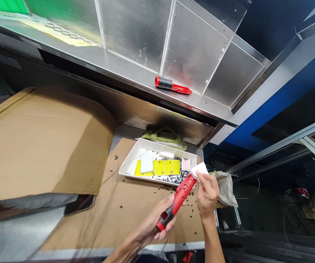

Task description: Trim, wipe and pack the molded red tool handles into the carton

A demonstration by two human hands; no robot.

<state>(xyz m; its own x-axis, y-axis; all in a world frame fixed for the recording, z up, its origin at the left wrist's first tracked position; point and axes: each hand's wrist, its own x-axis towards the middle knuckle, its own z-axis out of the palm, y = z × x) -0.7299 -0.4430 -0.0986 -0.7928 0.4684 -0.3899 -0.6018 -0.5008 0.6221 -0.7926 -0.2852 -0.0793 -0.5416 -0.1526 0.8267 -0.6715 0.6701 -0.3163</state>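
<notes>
My left hand [157, 224] is wrapped around the lower end of a red and black tool handle [177, 201], holding it tilted up to the right. My right hand [207, 195] pinches a small white cloth [199, 169] against the tool's upper tip. Both hands hover over brown cardboard [135, 215] strewn with small black screws. Just behind them lies a white tray [135, 155] with yellow labels [164, 167], white pads and several black screws.
A second red and black tool [172, 85] lies on the steel shelf [110, 65] above. A big curved cardboard sheet [42, 142] fills the left. A crumpled bag [225, 186] hangs at the bench's right edge. Greenish cloth [165, 138] sits behind the tray.
</notes>
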